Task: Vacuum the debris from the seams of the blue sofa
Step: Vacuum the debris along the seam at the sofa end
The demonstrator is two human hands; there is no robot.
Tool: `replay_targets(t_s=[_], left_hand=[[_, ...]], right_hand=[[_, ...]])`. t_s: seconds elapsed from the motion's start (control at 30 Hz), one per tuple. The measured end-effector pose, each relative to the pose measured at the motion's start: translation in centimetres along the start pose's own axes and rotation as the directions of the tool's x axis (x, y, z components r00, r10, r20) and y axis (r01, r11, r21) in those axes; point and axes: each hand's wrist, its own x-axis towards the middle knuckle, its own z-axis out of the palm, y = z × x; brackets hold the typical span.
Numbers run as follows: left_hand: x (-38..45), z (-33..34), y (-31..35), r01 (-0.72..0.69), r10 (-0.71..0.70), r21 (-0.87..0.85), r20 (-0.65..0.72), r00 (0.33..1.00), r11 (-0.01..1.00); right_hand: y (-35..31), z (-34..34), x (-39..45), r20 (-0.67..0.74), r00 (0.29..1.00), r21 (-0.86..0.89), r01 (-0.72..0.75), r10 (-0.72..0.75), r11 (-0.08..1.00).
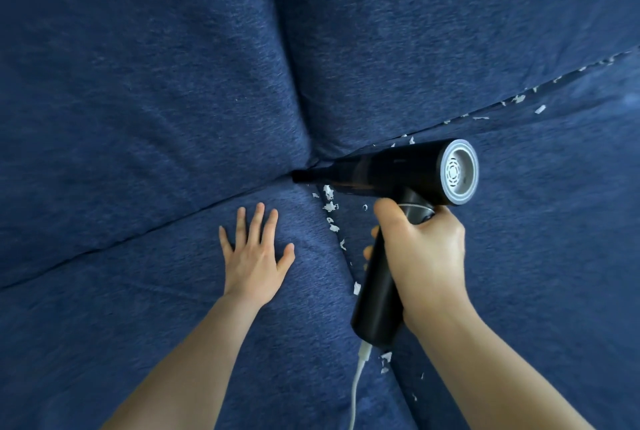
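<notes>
Best, probably, to draw the vacuum [391, 173] slowly along each blue sofa [138, 83] seam: right hand [420, 249] grips its handle, left hand [254, 253] lies flat, fingers [256, 218] spread; debris [330, 206] lines the seams beside the nozzle.

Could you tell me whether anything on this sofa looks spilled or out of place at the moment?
Yes: small white paper-like scraps litter the dark blue fabric sofa, strung along the seam between the seat cushions and along the back seam at right. Nothing looks torn or damaged.
</notes>
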Motion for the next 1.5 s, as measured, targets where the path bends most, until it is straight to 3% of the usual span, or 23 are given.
replay_targets(t_s=[0.53, 0.7, 0.83, 1.17, 1.5], left_hand=[[1.0, -1.2, 2.8, -0.072, 0.065, 0.023, 0.233, 0.97, 0.997], [0.1, -0.9, 2.5, -0.101, 0.083, 0.073, 0.219, 0.972, 0.992], [-0.7, -0.5, 2.7, -0.089, 0.079, 0.054, 0.177, 0.981, 0.995], [-2.7, 0.4, 3.4, -0.064, 0.058, 0.038, 0.14, 0.988, 0.997], [-4.8, 0.9, 4.5, -0.058, 0.051, 0.058, 0.113, 0.992, 0.997]], right_hand=[[-1.1, -4.0, -0.4, -0.099, 0.994, -0.016, 0.036, -0.038, 0.999], [-0.4, -3.9, -0.4, -0.039, 0.997, -0.08, 0.067, -0.07, 0.995], [-0.3, -2.9, 0.1, 0.013, 0.99, -0.259, 0.137, -0.139, 0.956], [1.2, -5.6, -1.9, 0.056, 0.977, -0.397, 0.211, -0.206, 0.893], [2.6, -7.9, -2.4, 0.107, 0.976, -0.398, 0.215, -0.188, 0.892]])
